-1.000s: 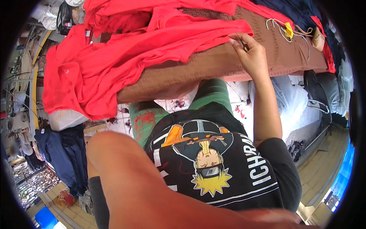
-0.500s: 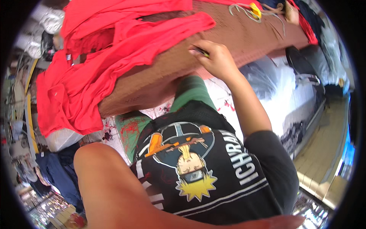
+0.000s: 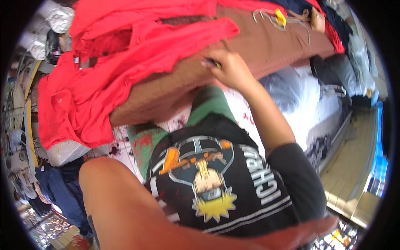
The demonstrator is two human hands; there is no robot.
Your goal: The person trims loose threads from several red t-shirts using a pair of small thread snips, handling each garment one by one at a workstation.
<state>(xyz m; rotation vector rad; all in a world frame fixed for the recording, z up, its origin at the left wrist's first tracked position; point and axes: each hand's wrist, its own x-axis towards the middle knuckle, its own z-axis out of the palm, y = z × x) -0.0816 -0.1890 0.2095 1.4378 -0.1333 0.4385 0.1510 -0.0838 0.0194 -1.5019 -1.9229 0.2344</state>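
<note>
My right hand [image 3: 231, 68] is closed around a small dark tool [image 3: 214, 63] with a yellow-green part; its kind is mostly hidden by the fingers. It hovers over the near edge of a padded table with a brown cover [image 3: 175, 81]. Just left of the hand, the sleeve of a red garment [image 3: 137, 68] stretches across the cover. My left arm [image 3: 121, 187] is bent close in front of me at the bottom. Its forearm runs right along the lower edge to a blurred reddish shape [image 3: 300, 236], probably my left hand, whose fingers I cannot make out.
A yellow object with pale cords [image 3: 280, 17] lies at the table's far right. Clear plastic bags [image 3: 287, 85] stand below the right side. Dark blue clothing [image 3: 62, 191] hangs at lower left. Red and dark scraps litter the white tiled floor [image 3: 121, 148].
My right hand has dropped slightly toward me, still holding the small tool. The blurred shape at the lower right has risen a little. The red garment looks unchanged.
</note>
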